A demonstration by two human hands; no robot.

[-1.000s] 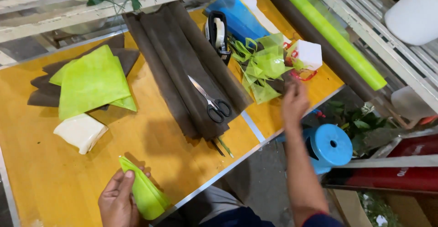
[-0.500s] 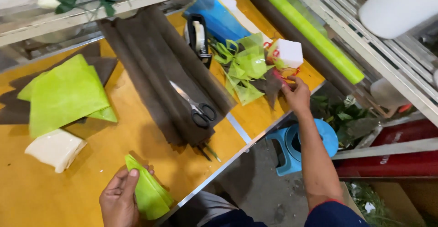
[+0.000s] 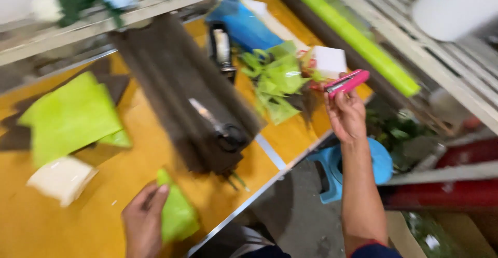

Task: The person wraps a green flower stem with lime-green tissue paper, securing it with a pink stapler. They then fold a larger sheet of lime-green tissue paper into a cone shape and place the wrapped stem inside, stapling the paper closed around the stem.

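Observation:
My right hand is raised over the right edge of the yellow table and grips a pink stapler by its rear end. My left hand rests near the table's front edge, fingers pinching a folded piece of lime-green paper. Between the hands lie long dark brown paper sheets with scissors on top. The picture is blurred by head motion.
Lime-green sheets and a white pad lie at the left. Crumpled green wrap, a white block, a tape dispenser, blue paper and a green roll sit at the right. A blue stool stands below.
My right hand has lifted from the green wrap area and now holds the pink stapler in the air. My left hand stays on the folded green paper. The view shifted.

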